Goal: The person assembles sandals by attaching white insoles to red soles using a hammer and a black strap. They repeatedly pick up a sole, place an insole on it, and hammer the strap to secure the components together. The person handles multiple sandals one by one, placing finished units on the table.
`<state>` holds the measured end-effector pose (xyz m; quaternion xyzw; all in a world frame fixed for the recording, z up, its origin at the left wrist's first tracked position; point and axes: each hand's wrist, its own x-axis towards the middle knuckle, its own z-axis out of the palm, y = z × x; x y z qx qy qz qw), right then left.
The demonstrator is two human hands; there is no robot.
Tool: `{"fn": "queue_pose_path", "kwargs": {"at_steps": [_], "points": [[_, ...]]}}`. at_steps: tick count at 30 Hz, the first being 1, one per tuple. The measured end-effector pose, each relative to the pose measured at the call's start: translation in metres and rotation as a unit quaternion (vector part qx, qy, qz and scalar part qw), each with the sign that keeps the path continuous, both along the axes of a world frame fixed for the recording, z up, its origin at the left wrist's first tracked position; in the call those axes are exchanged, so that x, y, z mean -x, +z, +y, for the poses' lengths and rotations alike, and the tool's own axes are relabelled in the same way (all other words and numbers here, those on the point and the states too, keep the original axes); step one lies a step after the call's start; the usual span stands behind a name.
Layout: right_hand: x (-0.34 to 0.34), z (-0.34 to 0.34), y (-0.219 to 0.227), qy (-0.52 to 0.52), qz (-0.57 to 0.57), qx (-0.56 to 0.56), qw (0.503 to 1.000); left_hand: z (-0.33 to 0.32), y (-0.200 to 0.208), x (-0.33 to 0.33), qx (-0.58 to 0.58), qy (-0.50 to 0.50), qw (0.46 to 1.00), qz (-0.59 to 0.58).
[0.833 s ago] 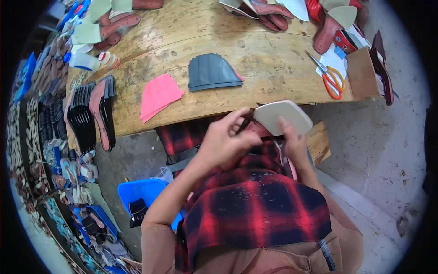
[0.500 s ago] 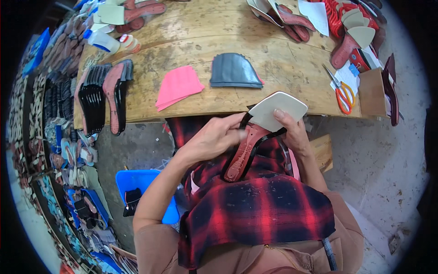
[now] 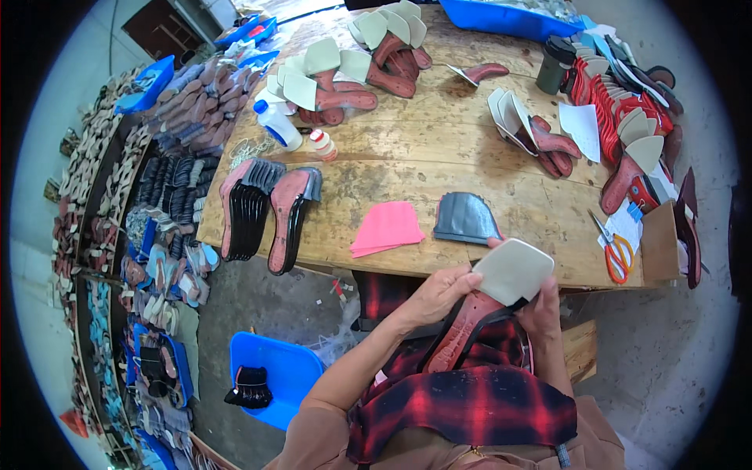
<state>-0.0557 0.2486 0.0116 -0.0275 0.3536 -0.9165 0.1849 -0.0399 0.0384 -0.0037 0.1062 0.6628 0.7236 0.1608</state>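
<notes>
The insole with its pale pad is held above the apron, near the table. The pad's left edge is pinched by the left hand, its right edge by the right hand.

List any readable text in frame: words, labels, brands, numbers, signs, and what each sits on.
None is clear enough to quote.
Held reddish sole: pale marks along its face, too blurred to read.
Black item in the blue bin: pale marks, too small.
Small red-and-white bottle: any print too small.
White sheet at the table's right: any writing too faint.
</notes>
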Motion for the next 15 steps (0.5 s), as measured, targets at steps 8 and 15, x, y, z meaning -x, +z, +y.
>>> {"fn": "queue_pose_path", "kwargs": {"at_steps": [8,15], "points": [[0.005,-0.045,-0.001,0.036,0.165,-0.48,0.861,0.012,0.007,0.002,0.032,0.339,0.936,0.086],[-0.023,-0.08,-0.01,-0.02,0.329,-0.495,0.804,-0.031,0.007,0.029,0.052,0.47,0.868,0.152]]}}
